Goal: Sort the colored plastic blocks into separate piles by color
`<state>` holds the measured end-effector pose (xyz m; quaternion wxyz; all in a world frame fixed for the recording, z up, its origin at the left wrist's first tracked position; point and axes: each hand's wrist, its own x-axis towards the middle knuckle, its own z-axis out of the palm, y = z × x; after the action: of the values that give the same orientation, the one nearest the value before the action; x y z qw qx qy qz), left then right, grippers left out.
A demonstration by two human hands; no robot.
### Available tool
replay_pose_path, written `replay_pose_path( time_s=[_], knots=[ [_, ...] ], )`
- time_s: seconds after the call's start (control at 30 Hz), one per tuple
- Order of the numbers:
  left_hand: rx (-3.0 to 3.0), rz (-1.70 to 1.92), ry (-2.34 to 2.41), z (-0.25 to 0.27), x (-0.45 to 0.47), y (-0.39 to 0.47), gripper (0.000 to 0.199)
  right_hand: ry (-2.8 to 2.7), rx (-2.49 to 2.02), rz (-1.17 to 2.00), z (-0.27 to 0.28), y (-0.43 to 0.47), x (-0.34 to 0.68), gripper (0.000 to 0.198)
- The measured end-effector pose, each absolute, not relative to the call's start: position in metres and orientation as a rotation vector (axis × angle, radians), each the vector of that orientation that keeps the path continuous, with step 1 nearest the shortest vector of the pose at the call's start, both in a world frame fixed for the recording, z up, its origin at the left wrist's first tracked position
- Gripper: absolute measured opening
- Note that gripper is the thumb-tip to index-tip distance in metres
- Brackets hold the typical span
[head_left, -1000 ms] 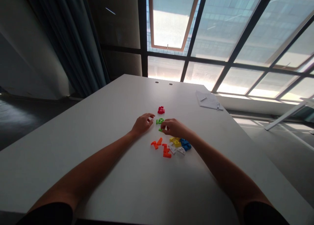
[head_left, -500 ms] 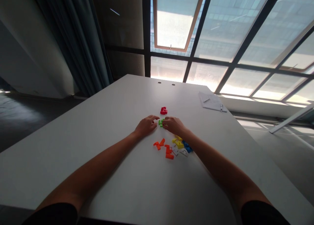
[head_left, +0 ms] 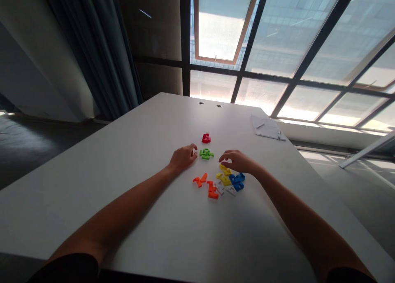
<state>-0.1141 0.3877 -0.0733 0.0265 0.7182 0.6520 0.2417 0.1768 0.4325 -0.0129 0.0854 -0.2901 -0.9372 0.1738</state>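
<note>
Green plastic pieces [head_left: 205, 153] lie grouped on the white table between my hands. My left hand [head_left: 184, 157] rests just left of them, fingers curved and apart, holding nothing. To their right, my right hand [head_left: 236, 161] hovers over the table with thumb and fingers apart and nothing between them. Close under its fingertips are yellow pieces [head_left: 226, 179]. Blue pieces [head_left: 237, 181] lie below the right wrist. Nearer to me are white pieces [head_left: 219, 188] and orange pieces [head_left: 212, 191]. A red group of pieces [head_left: 206, 138] sits beyond the green one.
On the far right of the white table [head_left: 148, 233] lie papers [head_left: 268, 127] with pens on them. Two round cable holes are near the far edge. Behind the table stand large windows [head_left: 220, 31] and a dark curtain [head_left: 95, 48].
My right hand has let go of the green pieces and moved right and slightly toward me, above the yellow pieces. The left hand has stayed nearly still.
</note>
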Motion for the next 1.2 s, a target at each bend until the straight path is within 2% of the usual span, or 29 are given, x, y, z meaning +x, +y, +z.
replay_pose_path(
  time_s=[0.23, 0.43, 0.63, 0.87, 1.2],
  knots=[
    [2.316, 0.576, 2.093, -0.069, -0.117, 0.387, 0.018, -2.693, -0.827, 0.778, -0.032, 0.43, 0.213, 0.035],
    [2.178, 0.496, 2.231, -0.068, -0.144, 0.395, 0.023, -2.601, -1.03, 0.531, -0.05, 0.455, 0.247, 0.035],
    [2.255, 0.454, 2.192, -0.072, -0.144, 0.394, 0.024, -2.471, -1.109, 0.322, -0.074, 0.486, 0.25, 0.016],
    [2.306, 0.441, 2.182, -0.073, -0.142, 0.394, 0.025, -2.464, -1.335, 0.048, -0.073, 0.528, 0.2, 0.028],
    [2.307, 0.481, 2.146, -0.073, -0.144, 0.395, 0.022, -2.458, -1.526, 0.042, -0.07, 0.564, 0.157, 0.034]
  ],
)
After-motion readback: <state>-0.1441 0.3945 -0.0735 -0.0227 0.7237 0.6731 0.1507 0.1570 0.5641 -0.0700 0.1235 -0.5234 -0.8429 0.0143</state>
